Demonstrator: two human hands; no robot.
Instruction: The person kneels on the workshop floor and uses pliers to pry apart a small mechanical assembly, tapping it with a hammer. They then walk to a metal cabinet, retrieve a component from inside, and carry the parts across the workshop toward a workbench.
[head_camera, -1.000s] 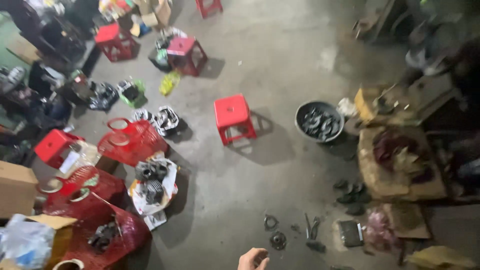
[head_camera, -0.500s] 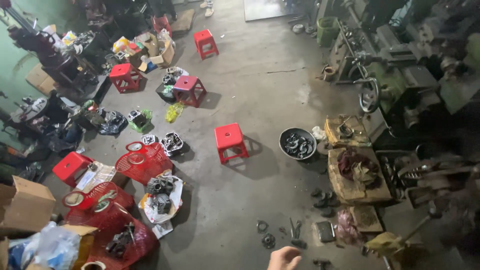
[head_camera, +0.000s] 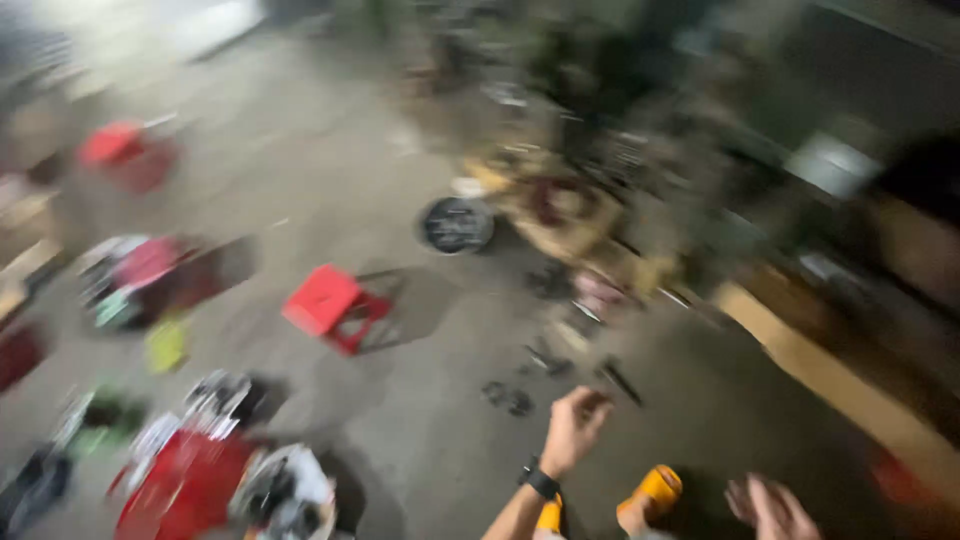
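Above the concrete floor (head_camera: 440, 440), empty hands (head_camera: 573, 425).

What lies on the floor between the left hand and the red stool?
In the head view, between the left hand and the red stool lies bare grey floor, with only a few small dark parts near the hand; blur hides what they are.

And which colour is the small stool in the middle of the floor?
The stool is red, seen in the head view, though blurred.

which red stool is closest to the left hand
The red stool mid-floor, tilted, beside the round dark tub. It lies nearest the left hand; the other stool stands far off.
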